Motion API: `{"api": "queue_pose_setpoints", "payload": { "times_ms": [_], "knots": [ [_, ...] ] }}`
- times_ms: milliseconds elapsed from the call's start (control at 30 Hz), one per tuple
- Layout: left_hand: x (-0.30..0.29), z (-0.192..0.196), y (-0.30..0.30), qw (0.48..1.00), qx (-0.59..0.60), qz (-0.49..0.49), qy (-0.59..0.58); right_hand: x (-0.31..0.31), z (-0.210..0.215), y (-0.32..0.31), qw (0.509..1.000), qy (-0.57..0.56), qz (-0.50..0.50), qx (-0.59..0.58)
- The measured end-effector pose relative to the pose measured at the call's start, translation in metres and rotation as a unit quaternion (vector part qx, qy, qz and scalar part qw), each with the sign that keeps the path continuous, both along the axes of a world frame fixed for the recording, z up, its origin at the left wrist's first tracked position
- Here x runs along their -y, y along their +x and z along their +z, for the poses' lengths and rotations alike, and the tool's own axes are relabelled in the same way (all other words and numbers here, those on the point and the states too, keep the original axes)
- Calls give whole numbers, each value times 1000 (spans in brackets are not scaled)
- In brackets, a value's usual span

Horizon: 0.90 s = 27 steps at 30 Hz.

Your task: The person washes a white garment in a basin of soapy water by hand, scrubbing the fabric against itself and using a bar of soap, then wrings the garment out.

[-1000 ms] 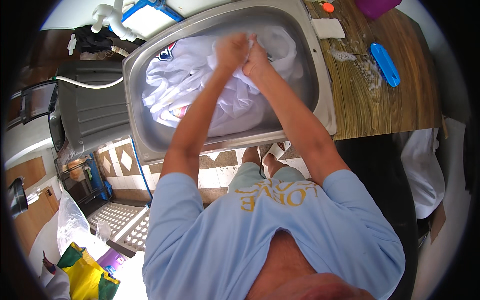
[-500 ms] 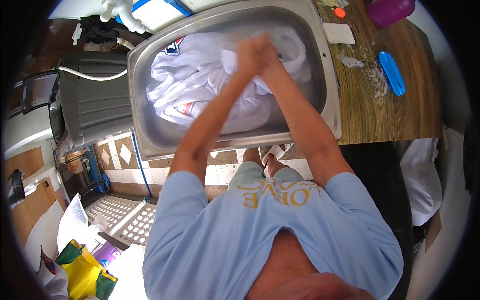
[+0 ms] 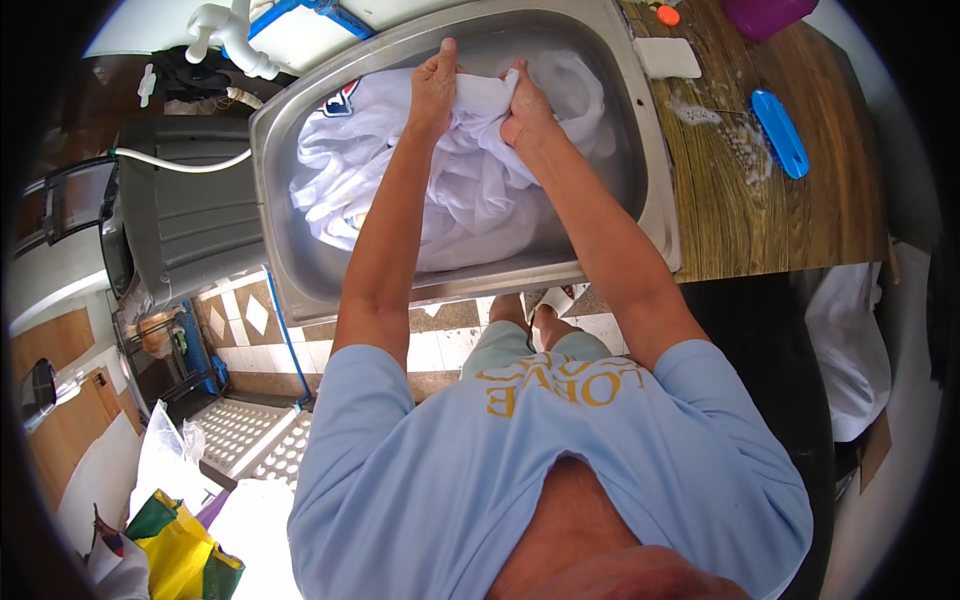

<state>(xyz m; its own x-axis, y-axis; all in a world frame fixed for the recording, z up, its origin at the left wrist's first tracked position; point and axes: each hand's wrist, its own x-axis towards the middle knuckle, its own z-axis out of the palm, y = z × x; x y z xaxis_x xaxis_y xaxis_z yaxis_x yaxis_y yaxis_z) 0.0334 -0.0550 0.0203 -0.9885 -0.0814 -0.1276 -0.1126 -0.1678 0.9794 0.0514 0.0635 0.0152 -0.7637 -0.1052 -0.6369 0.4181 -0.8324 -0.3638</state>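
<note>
A wet white garment [image 3: 470,180] lies bunched in the metal sink [image 3: 600,215], with a dark printed patch at its upper left. Near the sink's far side, my left hand [image 3: 434,88] grips one part of the cloth, thumb pointing up. My right hand [image 3: 528,105] is closed on another part a short way to the right. A section of the fabric stretches between both hands, raised above the rest of the pile. To the right of my right hand, sheer white cloth bulges up against the sink's end.
On the wooden counter [image 3: 800,225] to the right lie a blue scrub brush [image 3: 780,134], soap suds, a white block [image 3: 667,58], an orange cap [image 3: 668,15] and a purple container [image 3: 765,15]. A white faucet [image 3: 232,38] juts out at the upper left. A white hose [image 3: 185,165] runs to the sink's left edge.
My hands were pressed together in a blur of motion over the cloth. Now they are apart, the left one further left, with fabric stretched between them.
</note>
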Motion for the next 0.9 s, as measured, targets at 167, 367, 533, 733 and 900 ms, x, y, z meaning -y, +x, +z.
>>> {"api": "queue_pose_setpoints", "payload": {
  "times_ms": [167, 367, 533, 733, 900],
  "knots": [
    [-20, 13, 10, 990, -90, 32, -108, -2, 1, -2, 1000, -13, 4, -2],
    [-52, -6, 16, 748, -419, 5, -514, 7, -20, -5, 997, -33, -30, -63],
    [-37, 4, -7, 830, -361, 45, -423, 4, -6, 1, 994, -62, 59, -63],
    [-40, -11, 4, 785, -395, -16, -476, 1, 4, 3, 997, -34, 52, -36],
    [-44, -15, 10, 799, -297, -18, -522, -7, -25, -5, 960, -211, 98, -153]
  ]
}}
